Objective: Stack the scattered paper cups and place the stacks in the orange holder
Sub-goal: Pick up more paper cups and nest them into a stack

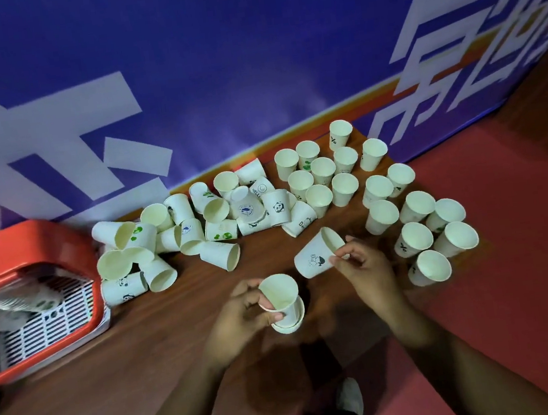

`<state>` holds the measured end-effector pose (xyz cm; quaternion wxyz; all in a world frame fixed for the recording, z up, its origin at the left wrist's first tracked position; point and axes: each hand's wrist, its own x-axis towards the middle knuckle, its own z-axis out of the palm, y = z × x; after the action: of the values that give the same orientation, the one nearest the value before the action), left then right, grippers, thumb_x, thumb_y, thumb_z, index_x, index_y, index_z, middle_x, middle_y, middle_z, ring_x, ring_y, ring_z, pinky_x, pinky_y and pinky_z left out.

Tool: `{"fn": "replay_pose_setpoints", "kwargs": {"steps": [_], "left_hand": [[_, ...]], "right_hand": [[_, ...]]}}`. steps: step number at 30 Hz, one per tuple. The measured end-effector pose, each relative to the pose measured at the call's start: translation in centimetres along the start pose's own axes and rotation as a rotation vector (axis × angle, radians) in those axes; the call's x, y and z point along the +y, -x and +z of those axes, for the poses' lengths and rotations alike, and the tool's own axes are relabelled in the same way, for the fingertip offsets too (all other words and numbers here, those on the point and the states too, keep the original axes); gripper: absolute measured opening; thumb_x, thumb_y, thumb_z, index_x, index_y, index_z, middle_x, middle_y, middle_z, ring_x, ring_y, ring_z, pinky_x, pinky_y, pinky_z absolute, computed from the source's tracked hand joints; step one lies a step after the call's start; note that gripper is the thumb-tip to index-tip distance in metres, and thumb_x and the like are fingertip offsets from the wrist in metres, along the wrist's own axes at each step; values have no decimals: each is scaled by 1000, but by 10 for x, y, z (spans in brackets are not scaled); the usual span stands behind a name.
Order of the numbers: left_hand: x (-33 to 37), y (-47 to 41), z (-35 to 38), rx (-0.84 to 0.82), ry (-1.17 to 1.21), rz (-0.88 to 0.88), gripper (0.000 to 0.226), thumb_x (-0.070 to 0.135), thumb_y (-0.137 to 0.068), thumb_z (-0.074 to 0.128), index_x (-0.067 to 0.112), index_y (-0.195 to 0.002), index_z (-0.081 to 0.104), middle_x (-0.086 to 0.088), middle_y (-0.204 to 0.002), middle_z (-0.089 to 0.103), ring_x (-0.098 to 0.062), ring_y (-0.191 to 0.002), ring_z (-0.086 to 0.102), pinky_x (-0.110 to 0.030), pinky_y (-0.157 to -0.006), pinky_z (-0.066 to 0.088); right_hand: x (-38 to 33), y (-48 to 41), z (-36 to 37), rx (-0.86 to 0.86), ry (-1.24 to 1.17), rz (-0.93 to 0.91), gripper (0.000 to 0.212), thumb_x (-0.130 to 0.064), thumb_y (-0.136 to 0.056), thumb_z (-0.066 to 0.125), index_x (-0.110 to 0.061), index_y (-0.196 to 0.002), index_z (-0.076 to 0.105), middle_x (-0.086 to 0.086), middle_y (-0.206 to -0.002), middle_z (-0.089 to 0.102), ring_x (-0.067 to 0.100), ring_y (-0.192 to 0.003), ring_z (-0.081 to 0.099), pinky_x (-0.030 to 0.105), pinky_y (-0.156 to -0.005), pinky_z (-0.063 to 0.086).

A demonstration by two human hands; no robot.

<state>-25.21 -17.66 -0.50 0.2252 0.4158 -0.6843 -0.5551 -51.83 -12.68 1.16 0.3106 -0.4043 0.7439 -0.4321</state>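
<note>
Left fingers [248, 285]: curling round a short stack of nested cups [281, 296], thumb pressing the near wall, mouth of the top cup facing up.
Left hand [244, 317]: hanging above the wooden bench [129, 363], near its front edge, gripping the stack.
Right fingers [342, 251]: pinching the rim of a single cup [316, 254].
Right hand [364, 267]: holding that cup tilted, with its mouth pointing up and to the right and its printed side facing the camera.
Gap between hands: the single cup is sitting just above and to the right of the nested cups, not touching them.
Upright cups [382, 216]: standing mouth-up in a loose group on the right part of the bench, beyond and beside the right hand.
Tumbled cups [198, 223]: lying on their sides in a heap across the middle and left of the bench, several overlapping, some showing panda or green prints.
Orange holder [22, 245]: sitting at the left end of the bench, just beside the heap; a white slatted grid is showing inside it.
Holder contents: stacked cups [18, 304] are lying in it, blurred.
Backdrop: a blue banner [215, 76] with large white characters is running behind the bench.
Floor [516, 281]: red, showing to the right of the bench.
Shoe [349, 398]: white, showing at the bottom between the forearms.
</note>
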Motion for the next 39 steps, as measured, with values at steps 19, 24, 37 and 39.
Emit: {"fn": "replay_pose_setpoints", "kwargs": {"steps": [19, 24, 37, 39], "left_hand": [[8, 27, -10, -102, -15, -31, 60, 48, -83, 73, 54, -137, 47, 29, -136, 54, 0, -131, 48, -23, -107, 41], [-5, 26, -7, -90, -205, -50, 71, 60, -79, 71, 36, -142, 49, 27, -136, 50, -5, -129, 48, -38, -113, 39], [-40, 22, 26, -200, -142, -364, 83, 18, -81, 81, 31, -146, 30, 20, -145, 38, -6, -140, 35, -22, -115, 28], [-42, 11, 35, -115, -140, -367, 80, 36, -75, 81, 30, -144, 42, 16, -145, 49, -8, -136, 46, -38, -116, 36]], "right_hand": [[-34, 73, 26, -347, 243, -185, 84, -30, -70, 81, -40, -142, 38, -21, -139, 47, -2, -128, 41, 22, -106, 36], [-24, 70, 50, -412, 441, -211, 88, -30, -70, 81, -33, -145, 35, -8, -143, 47, 11, -130, 42, 28, -107, 37], [21, 48, 57, -434, 73, 136, 77, -43, -65, 81, -34, -134, 49, -15, -129, 58, 2, -114, 55, 28, -99, 48], [18, 39, 51, -364, -67, 294, 54, -35, -73, 81, -27, -121, 56, -9, -114, 64, 4, -99, 61, 32, -91, 54]]}}
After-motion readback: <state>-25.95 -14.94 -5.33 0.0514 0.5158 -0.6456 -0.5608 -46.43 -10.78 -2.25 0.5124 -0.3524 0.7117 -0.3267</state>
